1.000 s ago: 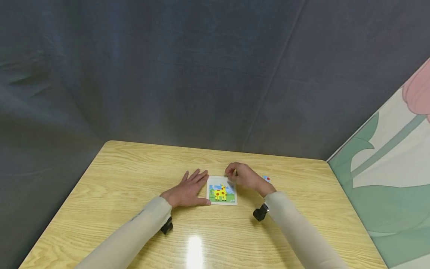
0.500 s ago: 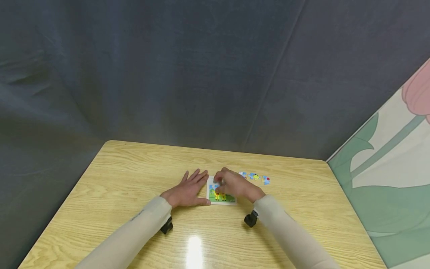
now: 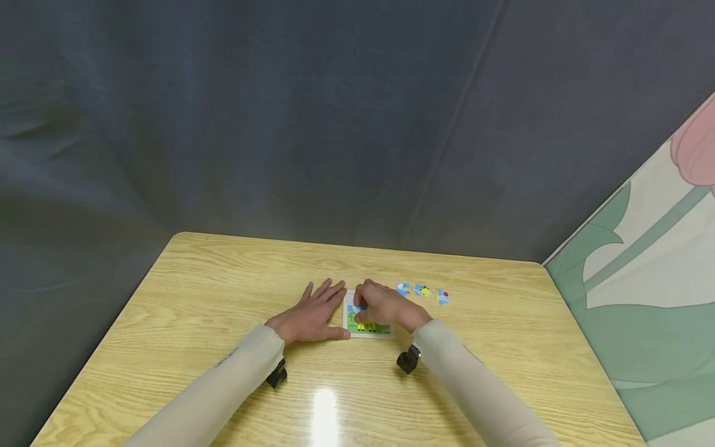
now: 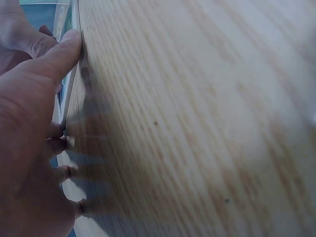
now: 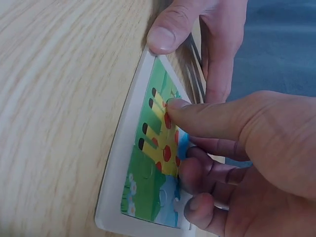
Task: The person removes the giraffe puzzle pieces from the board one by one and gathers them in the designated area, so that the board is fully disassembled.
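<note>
A small white-framed giraffe puzzle (image 3: 368, 328) lies flat on the table. My left hand (image 3: 310, 317) is spread at its left side, thumb and index fingertip against the frame; in the left wrist view the thumb (image 4: 61, 57) touches the edge. Over the puzzle's upper part, my right hand (image 3: 388, 305) has its fingers curled. The right wrist view shows the right thumb (image 5: 202, 116) on the giraffe picture (image 5: 165, 153), pinching a blue-edged piece (image 5: 183, 141) against the fingers; the index fingertip is partly hidden. White backing shows at one upper corner.
Several loose puzzle pieces lie right of the frame: a blue one (image 3: 403, 288), a yellow and blue one (image 3: 424, 290) and one with a red spot (image 3: 442, 296). Dark fabric (image 3: 335, 124) stands behind the wooden table (image 3: 234, 267); a floral cloth (image 3: 659, 335) is at the right.
My right hand has moved left and slightly down from the frame's upper right corner onto the picture, uncovering loose pieces behind it. My left hand has stayed in place.
</note>
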Available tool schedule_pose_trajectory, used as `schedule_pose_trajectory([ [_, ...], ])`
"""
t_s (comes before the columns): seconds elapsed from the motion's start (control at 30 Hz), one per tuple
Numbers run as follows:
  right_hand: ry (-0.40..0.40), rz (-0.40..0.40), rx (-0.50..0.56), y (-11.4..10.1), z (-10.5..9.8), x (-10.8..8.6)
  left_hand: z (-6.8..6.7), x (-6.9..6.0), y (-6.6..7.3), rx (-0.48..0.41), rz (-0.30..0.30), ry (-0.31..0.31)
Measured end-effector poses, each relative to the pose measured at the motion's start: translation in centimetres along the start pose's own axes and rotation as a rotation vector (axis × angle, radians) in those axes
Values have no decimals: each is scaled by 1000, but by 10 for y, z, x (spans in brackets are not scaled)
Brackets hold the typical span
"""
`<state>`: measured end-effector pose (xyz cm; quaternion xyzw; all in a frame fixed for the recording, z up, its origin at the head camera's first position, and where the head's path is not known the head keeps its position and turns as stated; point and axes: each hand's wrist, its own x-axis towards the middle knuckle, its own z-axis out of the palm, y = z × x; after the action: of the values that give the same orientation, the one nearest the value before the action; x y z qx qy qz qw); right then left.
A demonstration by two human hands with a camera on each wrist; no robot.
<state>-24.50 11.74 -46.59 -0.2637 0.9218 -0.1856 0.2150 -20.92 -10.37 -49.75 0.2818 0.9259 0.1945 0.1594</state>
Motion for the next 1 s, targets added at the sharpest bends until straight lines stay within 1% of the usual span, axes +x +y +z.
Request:
schedule_pose_trajectory([
  [0.2, 3, -36, 98, 0, 0, 3, -1, 1, -1, 9, 5, 10],
  [0.3, 17, -61, 129, 3, 4, 4, -2, 2, -1, 10, 4, 11],
  [0.43, 36, -70, 160, 7, 8, 3, -2, 1, 0, 10, 1, 10],
  [0.6, 51, -77, 185, 9, 12, 2, -2, 0, 0, 0, -1, 14],
  [0.77, 43, -96, 206, 12, 13, 0, -2, -1, 1, -9, -4, 12],
  [1.0, 41, -151, 220, 14, 11, -3, -1, -1, 2, -7, -1, 9],
])
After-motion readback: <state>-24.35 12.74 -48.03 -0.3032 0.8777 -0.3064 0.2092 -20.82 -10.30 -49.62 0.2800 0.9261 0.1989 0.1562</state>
